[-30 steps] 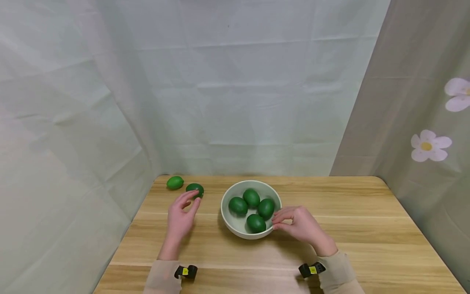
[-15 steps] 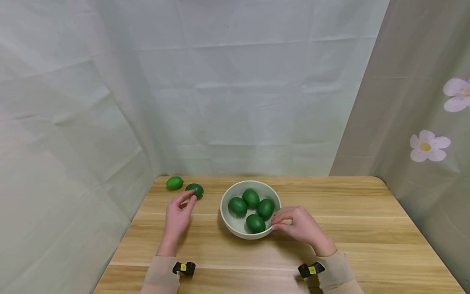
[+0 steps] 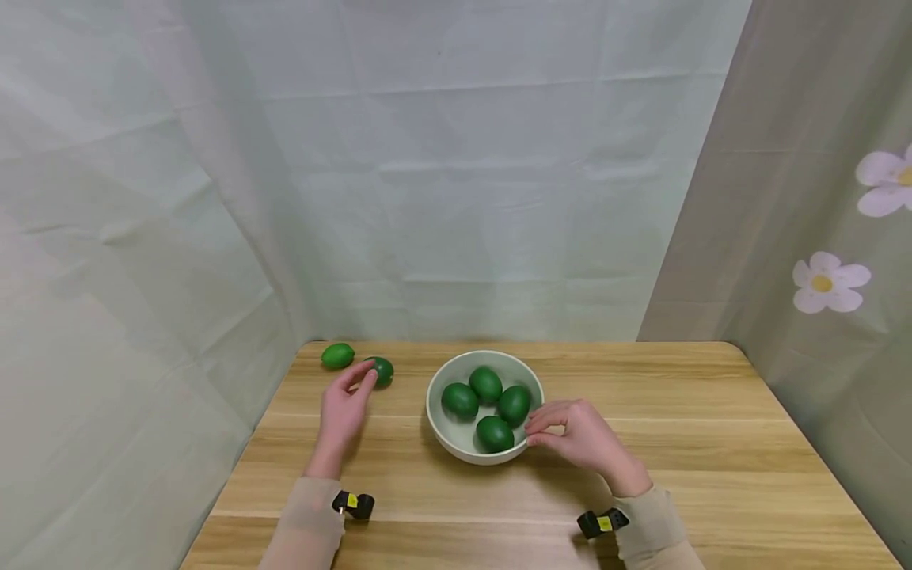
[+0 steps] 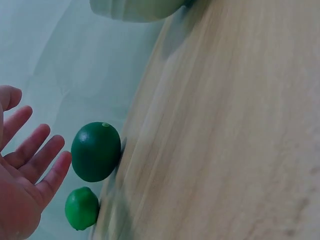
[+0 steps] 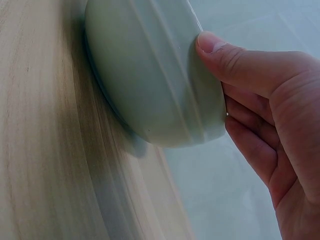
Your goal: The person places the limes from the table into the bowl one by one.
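My left hand [image 3: 343,410] hovers over the near left side of a dark green avocado [image 3: 382,372], fingers spread and loosely bent. In the left wrist view its fingertips [image 4: 62,159] come close to the avocado [image 4: 96,151] without gripping it; contact cannot be told. Left of the avocado lies a smaller, brighter lime [image 3: 338,355]. With thumb and fingers my right hand [image 3: 587,439] pinches the right rim of a pale green bowl [image 3: 445,439]. Several dark green avocados [image 3: 495,434] lie inside it. The right wrist view shows the thumb [image 5: 220,50] on the bowl's outside, at the rim.
The bowl stands on a wooden table [image 3: 712,443], near its middle. Pale cloth curtains [image 3: 484,198] hang behind the table and along its left side. A flower-patterned curtain [image 3: 830,281] hangs on the right.
My left hand has shifted slightly forward and left, its fingertips staying near the avocado. My right hand and the bowl have kept their places.
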`<state>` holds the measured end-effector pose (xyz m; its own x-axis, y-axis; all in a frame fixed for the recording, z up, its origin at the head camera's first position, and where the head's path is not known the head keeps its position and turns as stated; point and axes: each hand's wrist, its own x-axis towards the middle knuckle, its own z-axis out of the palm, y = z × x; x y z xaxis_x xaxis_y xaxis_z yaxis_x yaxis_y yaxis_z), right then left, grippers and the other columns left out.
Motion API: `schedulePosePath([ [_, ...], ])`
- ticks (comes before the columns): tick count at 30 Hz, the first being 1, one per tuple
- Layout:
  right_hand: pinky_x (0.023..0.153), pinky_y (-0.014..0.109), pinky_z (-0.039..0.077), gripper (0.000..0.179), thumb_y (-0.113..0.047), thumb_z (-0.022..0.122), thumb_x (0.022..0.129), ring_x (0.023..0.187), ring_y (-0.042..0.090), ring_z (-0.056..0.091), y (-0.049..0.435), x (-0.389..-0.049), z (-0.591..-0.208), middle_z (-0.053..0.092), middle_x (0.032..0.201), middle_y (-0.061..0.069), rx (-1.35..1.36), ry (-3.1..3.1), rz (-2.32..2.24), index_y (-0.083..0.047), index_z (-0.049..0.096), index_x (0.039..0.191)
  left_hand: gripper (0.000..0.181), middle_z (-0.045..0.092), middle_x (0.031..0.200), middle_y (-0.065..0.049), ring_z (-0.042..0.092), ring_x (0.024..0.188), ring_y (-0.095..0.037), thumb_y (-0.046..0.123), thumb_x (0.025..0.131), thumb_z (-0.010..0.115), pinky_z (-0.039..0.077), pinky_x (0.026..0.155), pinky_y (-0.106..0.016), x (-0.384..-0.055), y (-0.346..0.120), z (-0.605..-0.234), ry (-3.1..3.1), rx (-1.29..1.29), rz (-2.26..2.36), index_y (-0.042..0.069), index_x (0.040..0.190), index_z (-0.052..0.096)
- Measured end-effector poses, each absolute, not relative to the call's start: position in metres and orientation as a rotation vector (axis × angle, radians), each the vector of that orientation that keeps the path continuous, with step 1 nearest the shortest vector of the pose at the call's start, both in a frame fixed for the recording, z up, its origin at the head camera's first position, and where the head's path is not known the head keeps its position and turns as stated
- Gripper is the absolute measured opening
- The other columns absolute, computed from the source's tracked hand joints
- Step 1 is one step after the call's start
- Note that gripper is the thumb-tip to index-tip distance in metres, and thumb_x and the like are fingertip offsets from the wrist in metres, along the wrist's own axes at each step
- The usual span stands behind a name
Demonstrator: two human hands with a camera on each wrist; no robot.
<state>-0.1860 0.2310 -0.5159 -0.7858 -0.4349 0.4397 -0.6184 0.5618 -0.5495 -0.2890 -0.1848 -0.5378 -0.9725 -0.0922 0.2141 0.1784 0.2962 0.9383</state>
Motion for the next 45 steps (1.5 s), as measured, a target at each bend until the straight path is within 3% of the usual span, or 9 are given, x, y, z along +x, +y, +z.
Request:
schedulePosePath([
  [7, 0.096, 0.043, 0.063, 0.011, -0.017, 0.093, 0.084, 0.102, 0.014, 0.076, 0.23, -0.185, -0.515, 0.08, 0.097, -0.014, 0.876, -2.541, 1.056, -0.015, 0.087, 0.093, 0.036, 0.066, 0.141, -0.013, 0.058, 0.13, -0.024, 0.024, 0.107, 0.07, 0.05, 0.1, -0.024, -0.297, -0.185, -0.542, -2.291, -0.098, -1.708, 0.003, 0.137, 0.071],
  [13, 0.095, 0.043, 0.063, 0.011, -0.016, 0.094, 0.084, 0.101, 0.014, 0.076, 0.229, -0.185, -0.516, 0.079, 0.097, -0.014, 0.891, -2.518, 1.063, -0.016, 0.087, 0.092, 0.037, 0.056, 0.152, -0.018, 0.046, 0.145, -0.031, 0.015, 0.104, 0.073, 0.045, 0.115, -0.05, -0.305, -0.186, -0.546, -2.273, -0.135, -1.625, -0.001, 0.137, 0.069],
  [15, 0.095, 0.042, 0.063, 0.011, -0.015, 0.094, 0.083, 0.101, 0.015, 0.076, 0.229, -0.185, -0.516, 0.08, 0.096, -0.014, 0.895, -2.512, 1.065, -0.015, 0.087, 0.092, 0.039, 0.053, 0.155, -0.018, 0.043, 0.148, -0.033, 0.016, 0.103, 0.074, 0.041, 0.12, -0.053, -0.308, -0.187, -0.548, -2.309, -0.136, -1.574, 0.0, 0.139, 0.069],
  [25, 0.096, 0.042, 0.063, 0.011, -0.015, 0.094, 0.083, 0.102, 0.015, 0.076, 0.228, -0.184, -0.516, 0.08, 0.097, -0.014, 0.875, -2.539, 1.069, -0.013, 0.087, 0.092, 0.051, 0.045, 0.161, -0.023, 0.036, 0.152, -0.044, 0.019, 0.1, 0.078, 0.027, 0.128, -0.059, -0.319, -0.189, -0.555, -2.46, -0.128, -1.457, 0.001, 0.144, 0.064],
  [45, 0.097, 0.043, 0.062, 0.01, -0.016, 0.093, 0.085, 0.103, 0.015, 0.076, 0.23, -0.186, -0.515, 0.079, 0.096, -0.016, 0.855, -2.557, 1.052, -0.015, 0.087, 0.093, 0.06, 0.036, 0.166, -0.028, 0.032, 0.154, -0.046, 0.021, 0.099, 0.078, 0.029, 0.127, -0.059, -0.331, -0.181, -0.56, -2.585, -0.048, -1.422, 0.003, 0.152, 0.056],
])
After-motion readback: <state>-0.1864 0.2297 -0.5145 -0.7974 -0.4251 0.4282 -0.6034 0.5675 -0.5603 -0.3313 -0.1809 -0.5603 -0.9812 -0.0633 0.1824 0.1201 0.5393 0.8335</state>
